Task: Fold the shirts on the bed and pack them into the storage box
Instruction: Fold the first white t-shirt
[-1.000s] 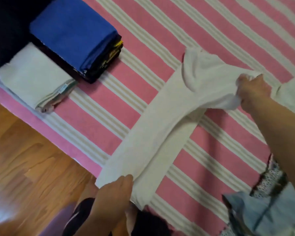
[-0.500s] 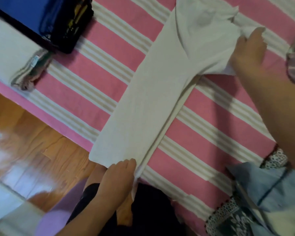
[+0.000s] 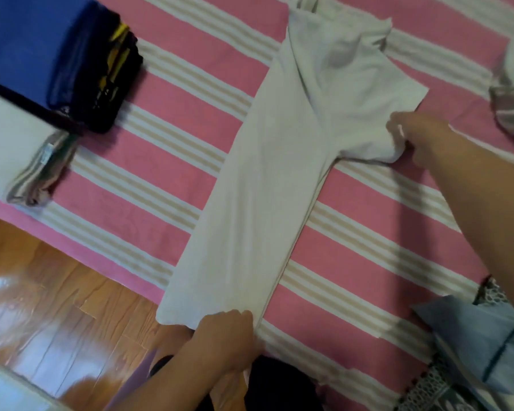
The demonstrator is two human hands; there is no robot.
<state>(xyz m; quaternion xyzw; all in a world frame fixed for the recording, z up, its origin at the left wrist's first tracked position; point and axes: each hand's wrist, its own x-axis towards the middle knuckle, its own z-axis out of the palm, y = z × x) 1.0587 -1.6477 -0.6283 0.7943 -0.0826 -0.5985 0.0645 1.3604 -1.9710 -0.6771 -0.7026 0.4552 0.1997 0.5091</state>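
I have the white cotton shirt [image 3: 267, 185] folded lengthwise mid-bed [image 3: 172, 84]; my left hand [image 3: 226, 333] pinches its hem at the near edge, right hand [image 3: 413, 134] grips the sleeve. Folded stack [image 3: 51, 54] waits far-left; other garments [image 3: 481, 345] remain; no box visible.

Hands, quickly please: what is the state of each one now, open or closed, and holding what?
Left hand: closed, gripping the bottom hem of the white shirt.
Right hand: closed, pinching the shirt's bunched sleeve edge.
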